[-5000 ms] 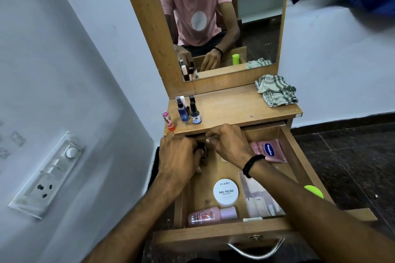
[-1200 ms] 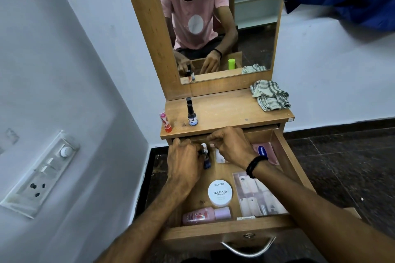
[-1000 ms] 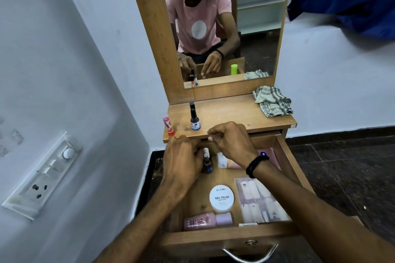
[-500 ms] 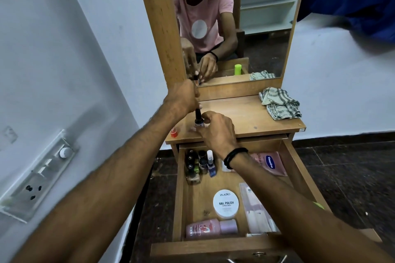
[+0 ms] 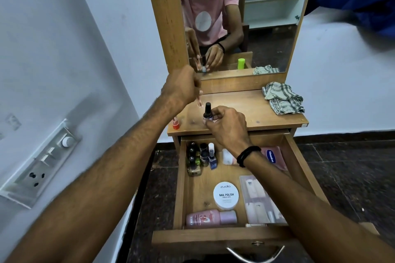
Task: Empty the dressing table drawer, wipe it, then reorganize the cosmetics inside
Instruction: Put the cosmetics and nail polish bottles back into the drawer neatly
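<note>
The drawer [image 5: 179, 179] is pulled open. Several nail polish bottles [image 5: 201, 156] stand in its back left corner. It also holds a white wipes tub [image 5: 226, 195], a pink bottle [image 5: 210, 218] lying on its side, a clear packet [image 5: 255, 198] and a pink Vaseline tube [image 5: 274, 157]. On the tabletop [image 5: 239, 104], my right hand [image 5: 228, 127] grips a black-capped nail polish bottle [image 5: 207, 110] that stands upright. My left hand [image 5: 182, 86] hovers above the tabletop, closed on a small pink tube [image 5: 199, 102] that is blurred. A red-based bottle [image 5: 175, 124] stands at the table's left edge.
A checked cloth [image 5: 283, 100] lies crumpled at the tabletop's right end. The mirror [image 5: 241, 17] rises behind it, and a wall [image 5: 64, 70] with a switch plate [image 5: 40, 164] is close on the left. The drawer handle [image 5: 255, 254] sticks out toward me. The floor is dark tile.
Both hands left the drawer's back left corner and rose to the tabletop. My left hand has since lifted away from the black-capped bottle; my right hand stays on it.
</note>
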